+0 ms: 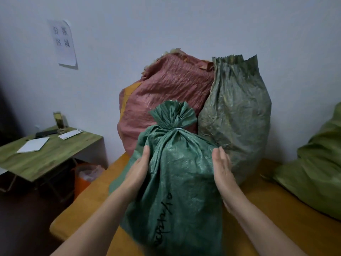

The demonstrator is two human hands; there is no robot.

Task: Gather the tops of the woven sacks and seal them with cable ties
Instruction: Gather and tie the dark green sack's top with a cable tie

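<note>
Left hand [140, 169]: open, fingers straight, palm pressed flat on the left side of the dark green sack [177, 172]. Right hand [222, 170]: also open, fingers straight and together, lying against the sack's right side; I grip nothing with either. The sack stands upright between my palms on the near part of the yellow-orange surface [86, 209], with black handwriting running down its near face. Its top is gathered into a pleated tuft, cinched at the neck by a white cable tie [177, 128]. Just behind it, to the far left, a bulky red sack [166, 89] leans at the wall, its top open with brownish scraps showing at the rim. Far right of that, touching it, stands an olive sack [236, 111], its mouth crumpled into loose pleats. At the right edge lies another green sack [317, 169], slumped on the same surface. On the left stands a small green table [51, 154] with white papers [33, 145] on it, and an orange bin [84, 178] beside it. A paper sign [63, 43] hangs on the wall above.
</note>
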